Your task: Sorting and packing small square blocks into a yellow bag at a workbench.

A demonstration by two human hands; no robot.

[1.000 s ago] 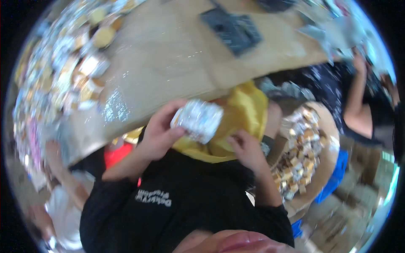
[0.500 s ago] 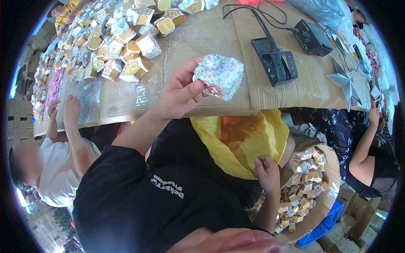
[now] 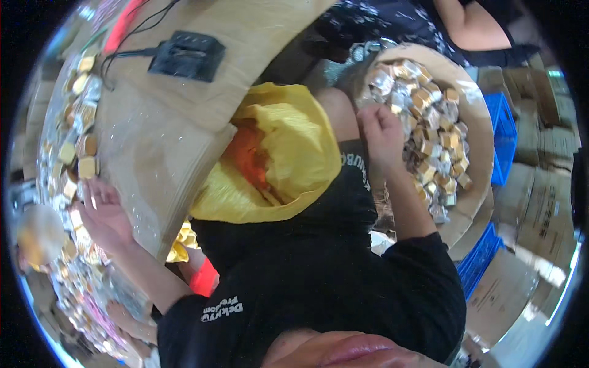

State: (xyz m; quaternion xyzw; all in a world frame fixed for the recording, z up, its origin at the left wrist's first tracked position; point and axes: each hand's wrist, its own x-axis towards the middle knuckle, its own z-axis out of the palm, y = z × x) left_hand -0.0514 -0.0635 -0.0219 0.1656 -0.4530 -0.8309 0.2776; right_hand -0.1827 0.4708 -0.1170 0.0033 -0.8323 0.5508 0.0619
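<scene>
My left hand (image 3: 105,211) is over the left side of the table, its fingers stretched out and nothing seen in them. Beside its fingertips lies a heap of small glittery ornaments with gold bases (image 3: 87,167). My right hand (image 3: 381,130) is at the near side of a large round-sided carton (image 3: 477,116), its fingers curled. Whether anything is in those fingers is hidden. Many gold-based pieces in clear wrapping (image 3: 438,144) fill this carton. On my lap, between both hands, a yellow woven bag (image 3: 300,132) gapes, showing orange inside.
A black metal stand (image 3: 187,56) with a cable lies on the cardboard-covered table (image 3: 147,135). Blue plastic crates (image 3: 502,138) and brown cartons (image 3: 540,196) stand right of the round carton. Another person's arm (image 3: 475,27) is at the top right, and another's hand (image 3: 123,316) at the lower left.
The view has swung to the right. The glitter-covered ornament has left my left hand, which is now over the heap. My right hand has gone from the bag's edge to the carton.
</scene>
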